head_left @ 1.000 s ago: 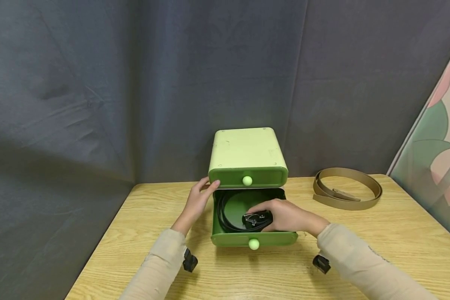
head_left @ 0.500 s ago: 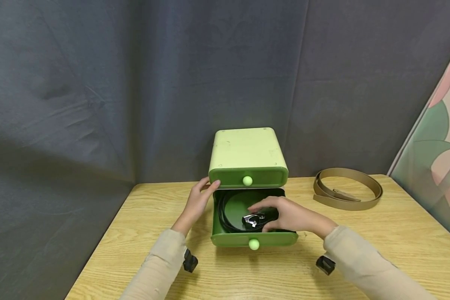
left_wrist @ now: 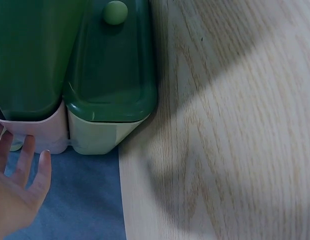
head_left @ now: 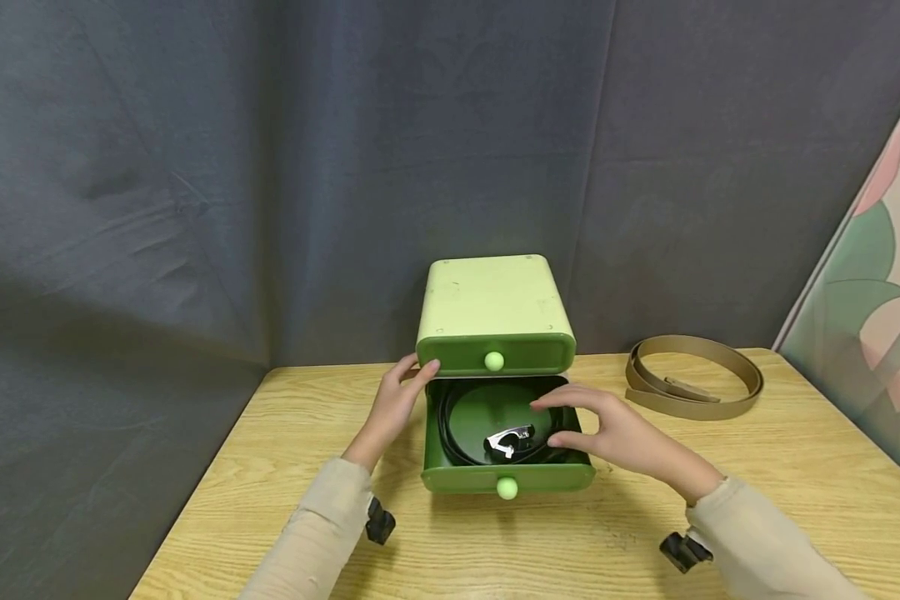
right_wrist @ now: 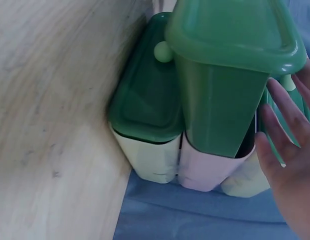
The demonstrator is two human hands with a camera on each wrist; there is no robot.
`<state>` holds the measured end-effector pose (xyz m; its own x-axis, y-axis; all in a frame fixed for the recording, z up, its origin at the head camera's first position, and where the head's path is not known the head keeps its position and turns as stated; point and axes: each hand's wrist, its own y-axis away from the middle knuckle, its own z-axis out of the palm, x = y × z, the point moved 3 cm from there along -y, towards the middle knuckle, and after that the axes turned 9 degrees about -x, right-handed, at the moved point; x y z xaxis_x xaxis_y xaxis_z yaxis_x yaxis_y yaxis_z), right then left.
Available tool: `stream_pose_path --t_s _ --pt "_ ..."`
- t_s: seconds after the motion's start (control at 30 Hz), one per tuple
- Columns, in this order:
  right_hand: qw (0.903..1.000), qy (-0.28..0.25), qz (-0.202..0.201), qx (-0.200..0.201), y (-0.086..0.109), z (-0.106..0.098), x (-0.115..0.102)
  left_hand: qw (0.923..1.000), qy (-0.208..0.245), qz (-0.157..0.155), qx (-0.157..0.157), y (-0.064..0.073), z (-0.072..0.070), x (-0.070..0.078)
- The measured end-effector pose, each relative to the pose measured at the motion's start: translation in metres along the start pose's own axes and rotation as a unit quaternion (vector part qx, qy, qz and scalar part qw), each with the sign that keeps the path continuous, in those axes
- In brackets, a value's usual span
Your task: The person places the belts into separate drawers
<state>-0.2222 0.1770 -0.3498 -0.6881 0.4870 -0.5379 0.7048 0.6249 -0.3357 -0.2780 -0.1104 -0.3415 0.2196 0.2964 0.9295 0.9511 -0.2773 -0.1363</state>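
Observation:
A small stacked drawer cabinet with green fronts and round pale knobs stands on the table. Its middle drawer is pulled out. Inside that drawer lies a coiled black belt with a silver buckle. My left hand rests against the cabinet's left side, thumb at the top drawer's front corner; in the left wrist view its extended fingers are at the pink casing. Over the drawer's right side is my right hand, thumb and fingers spread apart with nothing between them.
A coiled tan belt lies on the wooden table to the right of the cabinet. Behind the table hangs a dark grey curtain. A floral panel stands at the far right. The bottom drawer is closed.
My right hand has let go of the black belt and moved right, its fingers parting and uncovering the buckle. The left hand and the cabinet have stayed in place.

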Motion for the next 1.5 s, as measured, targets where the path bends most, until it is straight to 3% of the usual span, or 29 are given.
stream_pose_path --t_s 0.3,0.53,0.73,1.07,1.3,1.5 --pt "0.9955 0.019 -0.015 0.092 0.027 -0.002 -0.009 1.0 0.002 -0.005 -0.002 0.0 0.0 0.0" --pt "0.9842 -0.014 0.027 0.174 0.044 0.008 -0.019 1.0 -0.002 -0.009 -0.001 0.0 -0.002 0.0" --pt "0.9735 -0.024 0.047 0.223 0.055 0.017 -0.019 1.0 0.0 -0.005 -0.001 0.0 -0.002 0.0" --pt "0.9673 -0.028 0.116 0.224 0.07 0.029 -0.013 1.0 0.003 -0.003 -0.001 0.0 0.0 0.0" --pt "0.9648 -0.046 0.109 0.235 0.073 0.039 -0.007 1.0 0.009 -0.004 0.001 -0.026 -0.001 -0.04" --pt "0.9657 -0.076 0.112 0.222 0.072 0.046 -0.001 0.9999 0.006 0.01 0.009 -0.026 0.0 -0.046"
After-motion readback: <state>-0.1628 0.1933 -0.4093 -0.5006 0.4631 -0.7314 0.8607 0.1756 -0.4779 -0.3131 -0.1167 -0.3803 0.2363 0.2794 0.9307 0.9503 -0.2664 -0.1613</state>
